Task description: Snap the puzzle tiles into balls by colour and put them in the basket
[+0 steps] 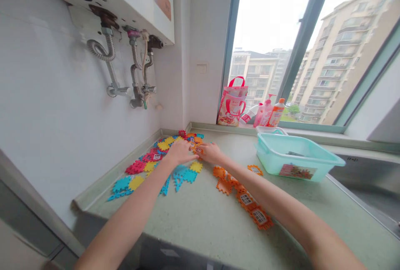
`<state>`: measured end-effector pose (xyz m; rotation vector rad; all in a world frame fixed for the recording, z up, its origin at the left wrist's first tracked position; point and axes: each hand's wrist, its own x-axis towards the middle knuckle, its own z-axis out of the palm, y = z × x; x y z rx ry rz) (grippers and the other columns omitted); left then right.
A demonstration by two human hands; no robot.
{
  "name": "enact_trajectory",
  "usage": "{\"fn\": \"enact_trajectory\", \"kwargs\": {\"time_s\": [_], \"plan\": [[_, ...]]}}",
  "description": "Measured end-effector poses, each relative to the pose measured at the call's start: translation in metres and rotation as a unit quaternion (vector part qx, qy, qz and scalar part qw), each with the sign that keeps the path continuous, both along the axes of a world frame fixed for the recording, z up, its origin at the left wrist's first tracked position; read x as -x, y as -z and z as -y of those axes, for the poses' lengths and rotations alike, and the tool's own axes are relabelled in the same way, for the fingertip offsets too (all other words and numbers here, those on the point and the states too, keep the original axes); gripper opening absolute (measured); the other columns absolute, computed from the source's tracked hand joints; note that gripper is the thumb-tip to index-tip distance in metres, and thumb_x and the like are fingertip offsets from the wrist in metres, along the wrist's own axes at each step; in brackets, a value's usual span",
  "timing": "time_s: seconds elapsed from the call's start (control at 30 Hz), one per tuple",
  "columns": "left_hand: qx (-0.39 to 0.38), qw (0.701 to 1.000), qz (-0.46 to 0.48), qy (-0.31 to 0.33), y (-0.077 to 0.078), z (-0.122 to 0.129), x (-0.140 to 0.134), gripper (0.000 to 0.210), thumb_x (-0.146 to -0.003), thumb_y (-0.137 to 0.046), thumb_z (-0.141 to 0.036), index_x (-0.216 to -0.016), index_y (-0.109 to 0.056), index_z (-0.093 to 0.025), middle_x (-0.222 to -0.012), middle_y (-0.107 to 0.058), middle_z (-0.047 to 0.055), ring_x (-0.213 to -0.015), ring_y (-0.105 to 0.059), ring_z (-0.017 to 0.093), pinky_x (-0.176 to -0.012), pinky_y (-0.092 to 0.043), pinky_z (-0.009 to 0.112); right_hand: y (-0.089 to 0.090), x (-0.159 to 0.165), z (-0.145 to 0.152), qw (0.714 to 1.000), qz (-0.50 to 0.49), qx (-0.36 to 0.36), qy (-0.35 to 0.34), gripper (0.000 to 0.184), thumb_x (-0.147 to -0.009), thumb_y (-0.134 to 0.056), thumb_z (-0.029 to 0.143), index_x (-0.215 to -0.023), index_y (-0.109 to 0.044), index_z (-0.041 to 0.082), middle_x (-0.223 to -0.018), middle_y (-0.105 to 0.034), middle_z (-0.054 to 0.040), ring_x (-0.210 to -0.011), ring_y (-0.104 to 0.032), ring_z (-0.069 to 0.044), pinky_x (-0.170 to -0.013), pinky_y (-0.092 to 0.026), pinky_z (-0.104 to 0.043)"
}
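Orange puzzle pieces (199, 150) can be seen bunched at the fingertips of both hands, at the back of the pale green worktop (193, 220), near the wall corner. The left hand (179, 152) is held palm down with its thumb stuck out towards the right one; whether anything's being pinched under those fingers can't be told. The right hand (211, 153) is held just beside it, fingers curled in at the orange bits, but whether one is actually gripped can't be told either, too small and blurry tbh.

Along the wall on the left, a messy heap is made up of red pieces (136, 167), yellow pieces (136, 183) and blue pieces (122, 184). More orange ones are lined up in a row (260, 216), partly hidden by the right forearm, and a single loose piece (255, 170) is left on the far side of that arm. A turquoise bin (268, 157) is parked further right, next to the sink (368, 186). By the window, a pink-and-red bag (233, 111) and an orange bottle (276, 113) are lined up too.
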<state>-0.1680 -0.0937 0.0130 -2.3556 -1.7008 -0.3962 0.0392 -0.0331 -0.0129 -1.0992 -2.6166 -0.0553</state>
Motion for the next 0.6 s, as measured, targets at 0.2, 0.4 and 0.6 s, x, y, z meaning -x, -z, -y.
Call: {"fn": "enact_trajectory", "kwargs": {"time_s": [0.2, 0.4, 0.6], "plan": [[0.051, 0.998, 0.019, 0.008, 0.015, -0.010, -0.003, 0.059, -0.102, -0.046, -0.067, -0.138, -0.070, -0.028, -0.154, -0.061, 0.013, -0.144, -0.050, 0.037, -0.122, -0.031, 0.062, 0.002, -0.047, 0.023, 0.986, -0.022, 0.002, -0.162, 0.032, -0.106, -0.053, 0.032, -0.130, -0.074, 0.026, -0.135, -0.074, -0.0082, -0.120, -0.069, -0.023, -0.108, -0.048, -0.037], [0.050, 0.994, 0.027, 0.089, 0.011, -0.005, -0.019, 0.045, -0.103, -0.049, -0.056, -0.120, -0.080, -0.027, -0.148, -0.066, 0.009, -0.144, -0.052, 0.033, -0.124, -0.033, 0.052, -0.014, -0.078, 0.026, 0.995, -0.048, 0.039, -0.078, 0.030, -0.105, -0.058, 0.040, -0.123, -0.078, 0.028, -0.122, -0.080, -0.0057, -0.111, -0.074, -0.025, -0.104, -0.052, -0.036], [0.106, 0.958, 0.078, 0.257, 0.002, 0.010, -0.036, 0.039, -0.102, -0.055, -0.049, -0.124, -0.078, -0.028, -0.134, -0.074, 0.005, -0.126, -0.066, 0.026, -0.114, -0.046, 0.037, -0.019, -0.047, -0.015, 0.999, -0.042, 0.009, 0.029, 0.041, -0.107, -0.052, 0.034, -0.143, -0.067, 0.020, -0.143, -0.070, -0.0111, -0.132, -0.066, -0.027, -0.111, -0.049, -0.036]]}}
